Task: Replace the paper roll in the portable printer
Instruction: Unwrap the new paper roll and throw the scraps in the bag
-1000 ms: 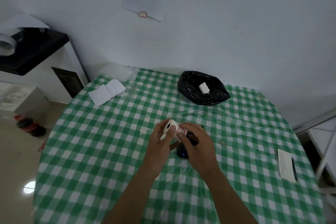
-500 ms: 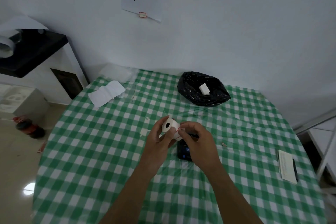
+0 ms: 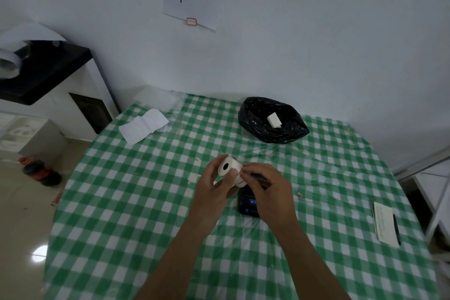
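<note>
A white paper roll [image 3: 229, 167] with a dark core hole and a red-edged sticker is held above the table's middle. My left hand [image 3: 212, 189] grips it from the left, thumb across its side. My right hand [image 3: 266, 190] pinches at the roll's red-marked end with its fingertips. Under my right hand lies the small black portable printer [image 3: 247, 205] with a blue spot on it, partly hidden. It rests on the green checked tablecloth [image 3: 146, 202].
A black plastic bag [image 3: 272, 122] holding a small white roll [image 3: 274, 120] sits at the back. Folded white paper [image 3: 143, 125] lies at the back left. A notepad with a pen [image 3: 386, 224] lies near the right edge. A cabinet [image 3: 48, 85] stands left of the table.
The roll has turned so its core hole faces me more, and both hands have shifted slightly left and up. My right fingertips have moved onto the red-marked end.
</note>
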